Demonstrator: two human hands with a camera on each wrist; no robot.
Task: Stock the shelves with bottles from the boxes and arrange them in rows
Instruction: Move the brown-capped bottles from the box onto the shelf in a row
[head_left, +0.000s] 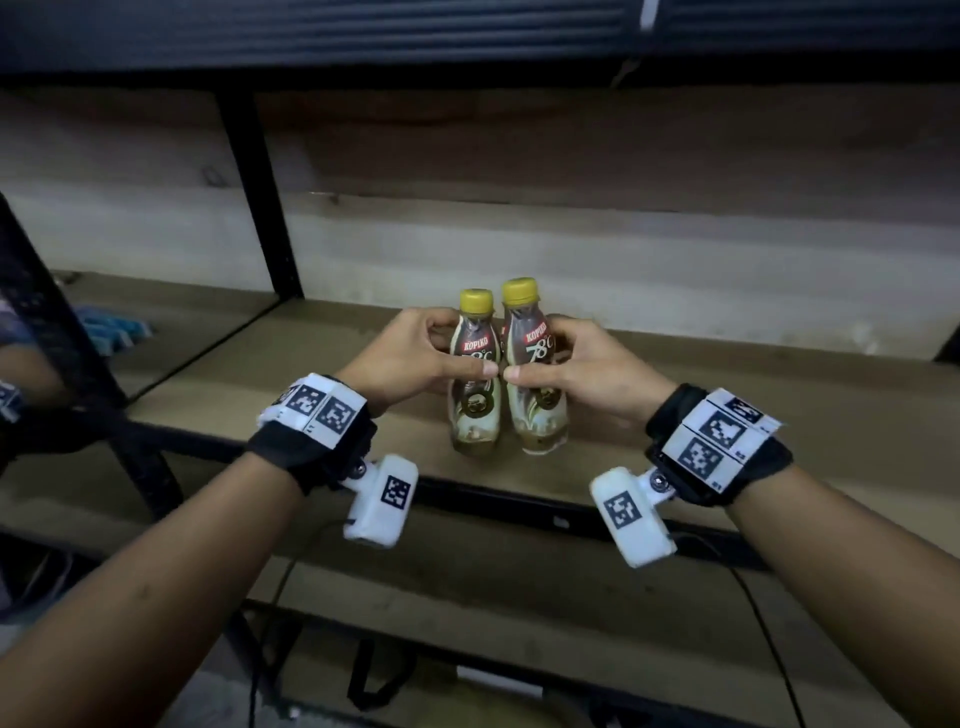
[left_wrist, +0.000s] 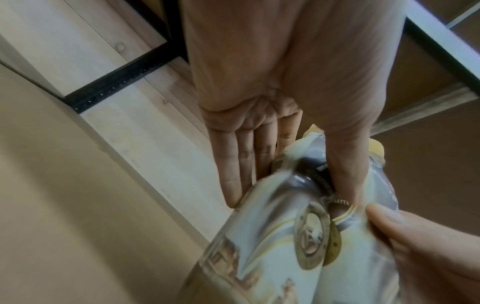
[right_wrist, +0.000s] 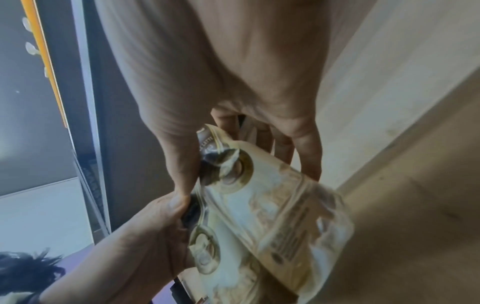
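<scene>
Two yellow-capped coffee bottles stand side by side on the wooden shelf (head_left: 727, 384), near its front edge. My left hand (head_left: 415, 353) grips the left bottle (head_left: 475, 415), thumb across its label and fingers behind it. My right hand (head_left: 582, 364) grips the right bottle (head_left: 537, 415) the same way. The two thumb tips nearly meet between the bottles. In the left wrist view the left hand (left_wrist: 285, 102) wraps the left bottle (left_wrist: 259, 236). The right wrist view has the right hand (right_wrist: 233, 102) round the right bottle (right_wrist: 280, 216). The bottles' backs are hidden.
A black upright post (head_left: 260, 197) stands behind and left of the bottles. The shelf's black front rail (head_left: 519, 499) runs below my wrists, with a lower shelf (head_left: 467, 587) under it. Blue items (head_left: 111, 330) lie on the neighbouring shelf at far left. A dark shelf (head_left: 467, 31) hangs overhead.
</scene>
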